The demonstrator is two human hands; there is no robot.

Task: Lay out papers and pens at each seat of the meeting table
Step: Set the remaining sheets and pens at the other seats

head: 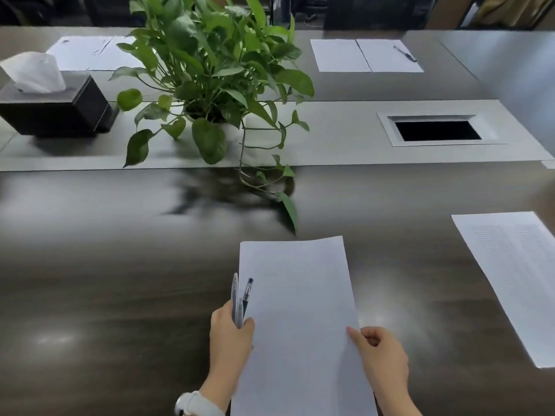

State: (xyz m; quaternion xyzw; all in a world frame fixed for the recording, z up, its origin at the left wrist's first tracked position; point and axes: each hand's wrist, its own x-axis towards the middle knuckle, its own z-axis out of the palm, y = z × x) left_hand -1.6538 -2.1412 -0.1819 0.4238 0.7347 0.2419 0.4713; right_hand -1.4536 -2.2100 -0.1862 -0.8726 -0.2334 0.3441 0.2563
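A stack of white paper (300,310) is held above the dark meeting table (120,280), in front of me. My left hand (229,337) grips its left edge together with two pens (240,298) that point away from me. My right hand (381,358) pinches the right edge of the paper. A printed sheet (516,280) lies on the table to my right. Across the table two white sheets (365,55) lie side by side with a pen (405,54) on the right one. More sheets (90,52) lie at the far left seat.
A potted green plant (216,79) stands on the table's light centre strip (345,136), its vines trailing toward me. A black tissue box (57,112) sits at the left. An open rectangular cable hatch (437,130) is at the right of the strip.
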